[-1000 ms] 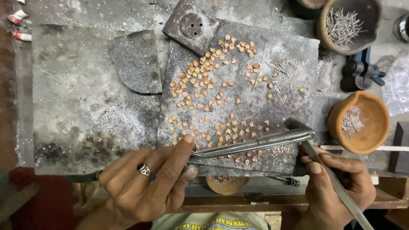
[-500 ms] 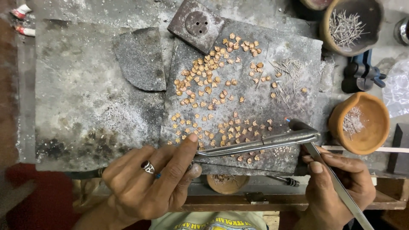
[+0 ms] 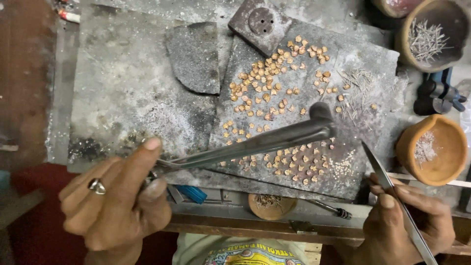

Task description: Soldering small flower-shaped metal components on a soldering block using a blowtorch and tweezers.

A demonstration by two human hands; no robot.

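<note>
- Left hand (image 3: 115, 203) is gripping the near end of a long metal torch pipe (image 3: 255, 142), thumb and fingers closed round it; a ring (image 3: 96, 185) is showing on one finger.
- Pipe is slanting up and to the right over the slab (image 3: 373, 73), its bent tip (image 3: 321, 112) hanging above the beads.
- Right hand (image 3: 409, 221) is pinching tweezers (image 3: 392, 196), fingers shut on them; the points are aiming up-left, just beside the slab's lower right edge.
- Small orange beads (image 3: 274, 83) are lying scattered on the dark slab, one group near its top, another row (image 3: 289, 164) near its bottom, under the pipe.
- Thin wire bits (image 3: 355, 91) are lying on the slab, right of the beads.
- Square block (image 3: 260, 24) with holes is sitting at the slab's top left corner; a curved grey shard (image 3: 194, 56) is lying left of it.
- Two clay bowls are standing at right: the upper (image 3: 434, 34) holding wire pieces, the lower (image 3: 434, 149) holding a few.
- Dark pliers (image 3: 436, 93) are lying between the bowls.
- Small round dish (image 3: 270, 206) is sitting at the bench edge, below the slab.
</note>
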